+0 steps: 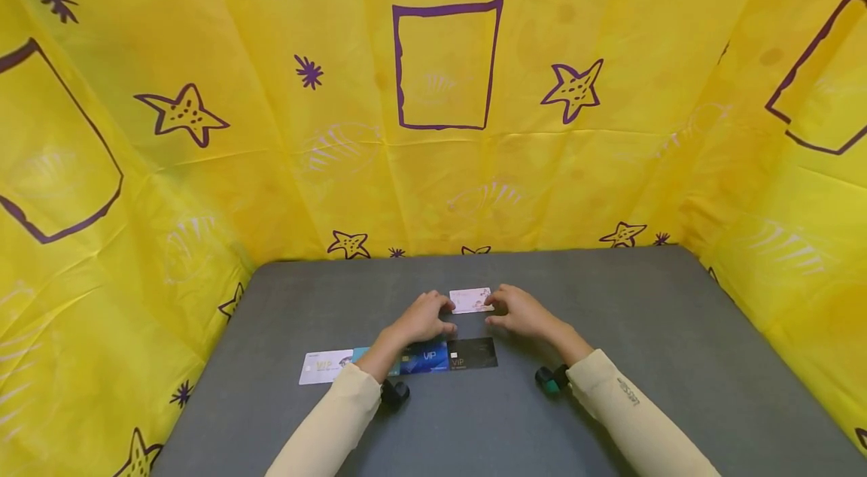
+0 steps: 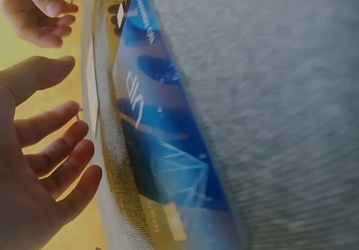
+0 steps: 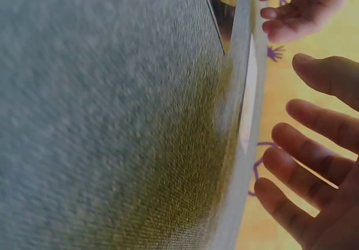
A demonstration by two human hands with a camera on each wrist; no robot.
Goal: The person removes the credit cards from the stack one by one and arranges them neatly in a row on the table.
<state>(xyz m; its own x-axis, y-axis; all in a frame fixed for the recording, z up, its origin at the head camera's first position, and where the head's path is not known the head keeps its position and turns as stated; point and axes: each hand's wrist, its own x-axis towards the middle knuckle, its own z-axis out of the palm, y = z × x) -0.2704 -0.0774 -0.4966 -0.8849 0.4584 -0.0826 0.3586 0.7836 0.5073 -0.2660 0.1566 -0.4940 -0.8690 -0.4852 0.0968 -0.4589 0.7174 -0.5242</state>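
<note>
A pale pink card (image 1: 469,300) with a floral print lies flat on the table between the two hands. My left hand (image 1: 421,317) is at the card's left edge, its fingers loosely spread. From the other side, the right hand (image 1: 521,310) overlaps the card's right edge with its fingertips in the head view. Both wrist views show relaxed, parted fingers with nothing gripped. Nearer the body lies a row of cards: a white one (image 1: 325,366), a teal one (image 1: 360,351) partly hidden by the left wrist, a blue VIP card (image 1: 432,358) and a black VIP card (image 1: 477,353).
The cards lie on a dark grey table (image 1: 609,326) with rounded far corners. Yellow cloth (image 1: 440,183) with purple drawings hangs behind and along both sides. A small black device (image 1: 396,393) sits at the left wrist, another (image 1: 550,379) at the right.
</note>
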